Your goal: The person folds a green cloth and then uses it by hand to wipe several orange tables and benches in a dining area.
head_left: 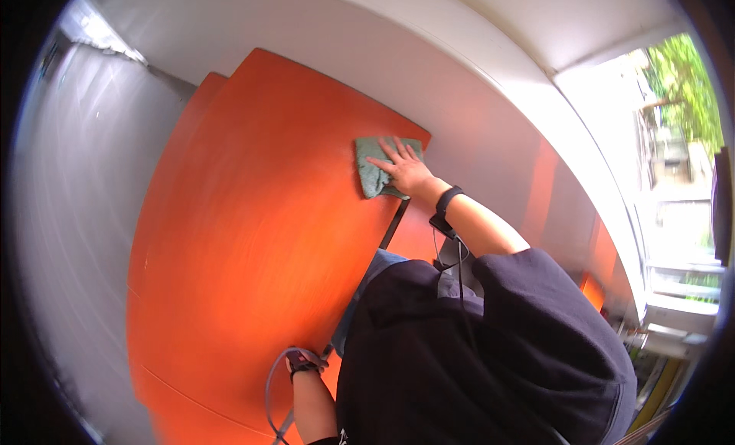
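Here's my right hand [407,171] out on the far end of the orange table [245,223], palm down, fingers fanned wide and slightly blurred, pressing flat on the green cloth [369,171] without closing around it. The forearm runs out bare from my dark sleeve [501,273], slanting up and to the left, elbow fairly straight. The cloth lies by the table's corner, at the edge nearest me, with the pale wall [490,139] just beyond. And down low, my left hand [297,359] is by the near edge, its forearm coming up from below; it's dark and small there, so I can't tell how open it is or whether it has hold of anything. Counting up: two hands, one cloth under the right, two wristbands, one on each wrist, and one grey cable loop [269,387] beside the left.
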A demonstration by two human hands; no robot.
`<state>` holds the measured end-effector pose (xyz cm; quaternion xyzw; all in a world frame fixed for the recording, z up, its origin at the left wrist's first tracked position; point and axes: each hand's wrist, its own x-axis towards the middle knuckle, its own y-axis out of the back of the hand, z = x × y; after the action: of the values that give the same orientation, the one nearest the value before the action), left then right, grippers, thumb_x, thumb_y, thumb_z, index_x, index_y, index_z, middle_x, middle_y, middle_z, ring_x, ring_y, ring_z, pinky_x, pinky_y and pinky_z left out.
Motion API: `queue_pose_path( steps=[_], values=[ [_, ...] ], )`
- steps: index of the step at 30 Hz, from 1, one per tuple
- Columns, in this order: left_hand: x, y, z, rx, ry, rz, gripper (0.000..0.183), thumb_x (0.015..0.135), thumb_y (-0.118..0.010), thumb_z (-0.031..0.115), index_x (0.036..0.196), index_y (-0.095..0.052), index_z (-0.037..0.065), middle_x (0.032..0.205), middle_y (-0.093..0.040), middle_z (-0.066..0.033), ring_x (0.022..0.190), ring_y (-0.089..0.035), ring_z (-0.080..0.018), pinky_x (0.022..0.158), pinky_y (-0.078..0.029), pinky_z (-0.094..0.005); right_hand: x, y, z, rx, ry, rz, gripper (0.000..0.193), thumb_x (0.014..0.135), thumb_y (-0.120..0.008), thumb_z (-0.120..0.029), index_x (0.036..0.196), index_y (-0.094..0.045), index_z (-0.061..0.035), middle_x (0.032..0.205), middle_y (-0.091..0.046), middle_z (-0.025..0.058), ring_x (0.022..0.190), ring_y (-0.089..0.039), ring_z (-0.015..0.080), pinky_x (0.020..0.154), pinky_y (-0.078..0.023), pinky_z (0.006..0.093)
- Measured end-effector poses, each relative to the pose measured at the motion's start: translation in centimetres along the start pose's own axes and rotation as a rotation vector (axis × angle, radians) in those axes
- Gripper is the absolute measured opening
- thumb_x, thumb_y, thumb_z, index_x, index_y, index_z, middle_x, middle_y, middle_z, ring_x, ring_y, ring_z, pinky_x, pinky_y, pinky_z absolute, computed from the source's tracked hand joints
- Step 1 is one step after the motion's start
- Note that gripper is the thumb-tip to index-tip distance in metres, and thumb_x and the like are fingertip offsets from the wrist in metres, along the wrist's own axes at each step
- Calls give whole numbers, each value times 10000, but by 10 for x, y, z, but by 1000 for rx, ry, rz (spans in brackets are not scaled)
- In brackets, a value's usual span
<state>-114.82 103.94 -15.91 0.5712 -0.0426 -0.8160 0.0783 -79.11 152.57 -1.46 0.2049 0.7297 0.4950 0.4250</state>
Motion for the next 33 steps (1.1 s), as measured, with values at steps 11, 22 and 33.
queue_pose_path(
  steps=[11,22,33],
  values=[
    [56,58,150,-252,-75,139,773,963,-239,644,1334,-422,-9,1251,-543,-214,1065,-573,-371,834,-484,-459,111,-17,-176,92,-496,299,765,882,-656,-378,1536,-264,-308,1627,-101,157,1453,-123,493,1137,-207,633],
    [-9,115,183,-137,-112,742,722,976,-255,606,1321,-431,-2,1229,-545,-216,1036,-575,-378,819,-491,-462,68,-9,-623,-252,824,-130,809,782,-689,-158,1499,-354,-327,1615,-84,194,1452,-59,526,1131,-169,669],
    [-122,-7,197,-30,189,1281,670,989,-271,568,1309,-441,4,1207,-548,-217,1007,-576,-386,803,-498,-464,36,23,-846,-487,1793,-447,746,745,-723,-141,1421,-483,-345,1632,-120,85,1491,-66,412,1175,-177,597]
  ],
)
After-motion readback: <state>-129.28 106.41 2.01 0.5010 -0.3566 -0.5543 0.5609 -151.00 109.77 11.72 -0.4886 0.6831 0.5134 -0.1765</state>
